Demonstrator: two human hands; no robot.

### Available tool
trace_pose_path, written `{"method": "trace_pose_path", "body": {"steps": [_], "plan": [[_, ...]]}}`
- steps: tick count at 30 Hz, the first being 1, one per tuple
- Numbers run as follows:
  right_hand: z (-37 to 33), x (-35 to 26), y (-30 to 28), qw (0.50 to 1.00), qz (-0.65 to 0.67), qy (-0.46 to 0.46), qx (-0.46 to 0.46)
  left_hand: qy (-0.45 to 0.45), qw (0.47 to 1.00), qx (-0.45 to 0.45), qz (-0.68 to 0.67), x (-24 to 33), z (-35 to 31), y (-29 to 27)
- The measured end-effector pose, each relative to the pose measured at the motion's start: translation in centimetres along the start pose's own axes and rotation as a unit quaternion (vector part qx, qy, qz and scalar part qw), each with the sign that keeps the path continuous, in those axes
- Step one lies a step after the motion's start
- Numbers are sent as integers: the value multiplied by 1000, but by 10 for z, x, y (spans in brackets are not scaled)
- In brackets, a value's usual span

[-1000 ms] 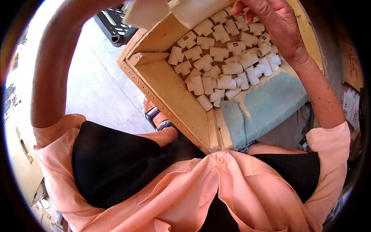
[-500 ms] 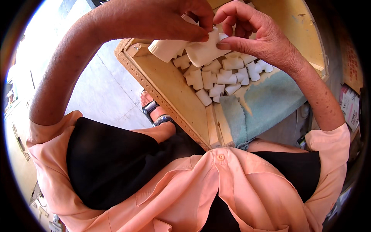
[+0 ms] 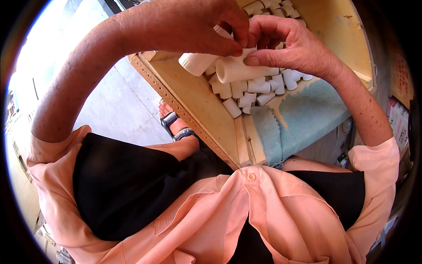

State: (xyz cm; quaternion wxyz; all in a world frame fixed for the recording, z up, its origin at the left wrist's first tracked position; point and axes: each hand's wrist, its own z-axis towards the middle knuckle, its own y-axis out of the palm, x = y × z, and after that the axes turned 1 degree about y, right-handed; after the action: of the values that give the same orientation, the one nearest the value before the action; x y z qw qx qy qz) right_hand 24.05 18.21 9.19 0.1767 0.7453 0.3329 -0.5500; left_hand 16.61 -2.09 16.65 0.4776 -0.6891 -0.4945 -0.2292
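Above a wooden box, my two hands meet at a white plastic tee pipe fitting. My left hand pinches its upper edge between thumb and finger. A second white pipe fitting juts out beneath that hand, partly hidden and apparently tucked in its other fingers. My right hand is closed on the tee, with the thumb lying along its side and the fingertips curled behind. The tee lies nearly level, one open end facing left.
Many white tee fittings lie loose in the wooden box. A blue-green cloth drapes over its near right edge. My sandalled foot stands on the tiled floor beside the box. Cartons stand at far right.
Both hands have come slightly lower in the picture, toward me. The tee has turned from tilted to nearly level, and the second fitting has shifted to the right.
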Motion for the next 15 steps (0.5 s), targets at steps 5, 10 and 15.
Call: {"method": "trace_pose_path", "body": {"steps": [5, 10, 15], "plan": [[2, 22, 0, 997, 1, 77, -31, 105, 986, 129, -26, -35, 3, 20], [14, 52, 3, 966, -233, 111, 3, 80, 982, 169, 0, -18, 3, 18], [31, 74, 21, 939, -314, 143, -21, -19, 986, 163, -22, -6, 3, 17]]}}
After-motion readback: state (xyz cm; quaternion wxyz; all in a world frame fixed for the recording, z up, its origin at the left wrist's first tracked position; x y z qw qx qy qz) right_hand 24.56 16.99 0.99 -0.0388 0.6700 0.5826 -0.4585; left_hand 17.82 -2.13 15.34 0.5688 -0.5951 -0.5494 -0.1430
